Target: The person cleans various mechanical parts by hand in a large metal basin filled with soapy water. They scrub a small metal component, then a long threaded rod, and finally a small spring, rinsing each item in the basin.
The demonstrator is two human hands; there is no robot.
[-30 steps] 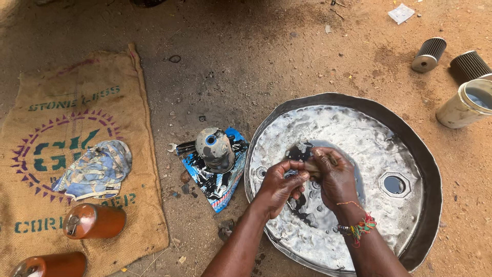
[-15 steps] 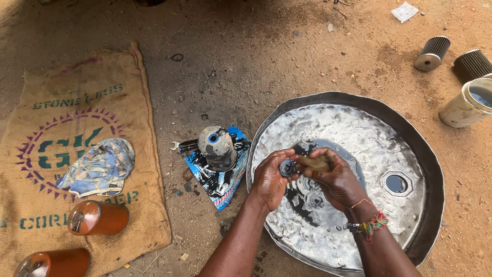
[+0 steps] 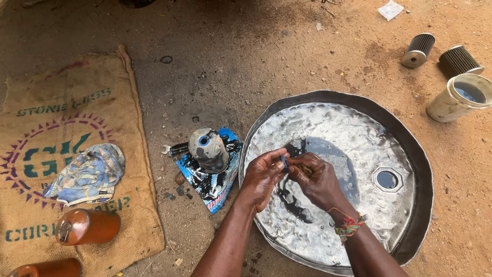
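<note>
Over the wet metal basin (image 3: 410, 154) on the dirt, the left hand (image 3: 262, 177) and right hand (image 3: 318, 180) pinch a small dark part (image 3: 294, 166) between closed fingertips, and being slick, it might slip into the basin's murky liquid.

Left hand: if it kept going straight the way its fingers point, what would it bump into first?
The left hand points toward the right hand, with a small part pinched between them. It would probably meet that part and the right fingers first, above the round metal pan; depth is hard to judge.
</note>
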